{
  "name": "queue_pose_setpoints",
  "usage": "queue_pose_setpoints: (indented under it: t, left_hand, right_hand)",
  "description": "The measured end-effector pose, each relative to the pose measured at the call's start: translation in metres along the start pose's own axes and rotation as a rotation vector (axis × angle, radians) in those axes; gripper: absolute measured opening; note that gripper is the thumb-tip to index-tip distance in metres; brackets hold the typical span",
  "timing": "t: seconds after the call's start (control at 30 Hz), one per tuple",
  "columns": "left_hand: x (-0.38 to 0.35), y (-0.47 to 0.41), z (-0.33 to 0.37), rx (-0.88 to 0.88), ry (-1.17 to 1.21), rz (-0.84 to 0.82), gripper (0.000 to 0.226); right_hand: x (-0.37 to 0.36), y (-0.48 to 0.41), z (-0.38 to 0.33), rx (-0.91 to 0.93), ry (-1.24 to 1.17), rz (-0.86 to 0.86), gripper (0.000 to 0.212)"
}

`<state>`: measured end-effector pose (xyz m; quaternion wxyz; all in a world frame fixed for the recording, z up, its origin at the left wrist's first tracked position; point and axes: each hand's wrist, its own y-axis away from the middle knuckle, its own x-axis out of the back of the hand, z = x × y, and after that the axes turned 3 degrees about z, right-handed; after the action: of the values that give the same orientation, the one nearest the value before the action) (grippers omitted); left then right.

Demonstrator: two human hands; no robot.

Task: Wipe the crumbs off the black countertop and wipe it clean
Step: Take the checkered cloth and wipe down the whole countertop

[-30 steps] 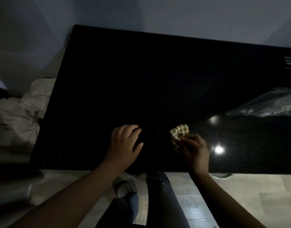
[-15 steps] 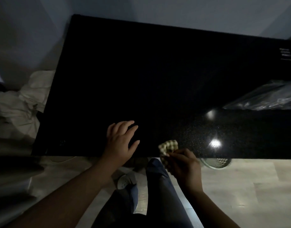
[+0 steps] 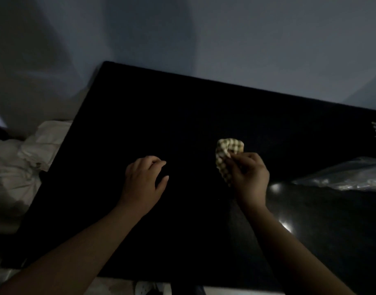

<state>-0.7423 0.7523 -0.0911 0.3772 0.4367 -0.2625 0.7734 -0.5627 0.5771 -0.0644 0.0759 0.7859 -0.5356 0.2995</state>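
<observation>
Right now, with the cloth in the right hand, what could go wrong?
The checkered cloth is bunched small in the right hand, so each stroke may cover little of the dim black countertop. A stroke to the right could push the clear plastic bag. Anything swept left may fall onto the white fabric beside the edge.

This looks like a dim room in a home, most likely a kitchen; a wide, shiny black countertop [image 3: 182, 124] fills the middle; a plain pale wall [image 3: 225, 39] stands behind it at 12 o'clock; crumpled white cloths [image 3: 17, 162] lie heaped at 9 o'clock; a clear plastic bag [image 3: 348, 179] rests on the countertop at 3 o'clock.
</observation>
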Motion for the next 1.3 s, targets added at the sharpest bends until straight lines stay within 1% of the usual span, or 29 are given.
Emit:
queue_pose_setpoints:
  t: [0.1,0.23,0.33,0.43,0.53,0.63,0.73,0.8,0.9,0.97,1.03,1.13,1.2,1.3]
  left_hand:
    - [-0.002,-0.038,-0.009,0.03,-0.035,0.036,0.063]
    - [-0.007,-0.081,-0.022,0.089,-0.108,0.072,0.065]
    - [-0.011,-0.106,-0.039,0.122,-0.118,0.085,0.065]
    - [-0.013,-0.122,-0.062,0.147,-0.107,0.116,0.06]
    - [-0.017,-0.125,-0.074,0.147,-0.128,0.161,0.055]
    - [-0.023,-0.123,-0.074,0.154,-0.135,0.231,0.05]
    - [-0.024,-0.123,-0.077,0.162,-0.12,0.23,0.05]
    - [-0.024,-0.124,-0.076,0.164,-0.122,0.231,0.05]
    - [-0.023,-0.125,-0.073,0.174,-0.129,0.238,0.05]
    - [-0.023,-0.126,-0.073,0.179,-0.133,0.235,0.05]
    - [-0.023,-0.125,-0.074,0.181,-0.141,0.237,0.049]
    - [-0.023,-0.125,-0.073,0.176,-0.153,0.243,0.048]
    - [-0.023,-0.125,-0.071,0.174,-0.163,0.242,0.049]
    - [-0.021,-0.125,-0.07,0.179,-0.146,0.234,0.05]
  right_hand:
    - [-0.02,-0.059,0.006,0.023,0.013,-0.004,0.015]
    - [-0.054,-0.135,0.01,0.073,0.094,-0.024,0.018]
    - [-0.083,-0.185,0.012,0.111,0.141,-0.029,0.022]
    - [-0.108,-0.23,0.017,0.178,0.247,-0.015,0.025]
    - [-0.131,-0.267,0.021,0.117,0.233,0.004,0.028]
    - [-0.152,-0.295,0.025,0.171,0.293,-0.054,0.032]
    - [-0.169,-0.306,0.032,0.167,0.3,-0.163,0.04]
    - [-0.176,-0.304,0.037,0.16,0.297,-0.141,0.042]
    - [-0.182,-0.289,0.039,0.183,0.304,-0.074,0.023]
    - [-0.18,-0.271,0.036,0.23,0.278,-0.059,0.017]
    - [-0.177,-0.247,0.035,0.282,0.222,-0.077,0.013]
    - [-0.166,-0.222,0.033,0.338,0.16,-0.175,0.012]
    - [-0.159,-0.229,0.029,0.318,0.143,-0.182,0.012]
    - [-0.153,-0.253,0.031,0.198,0.151,-0.063,0.013]
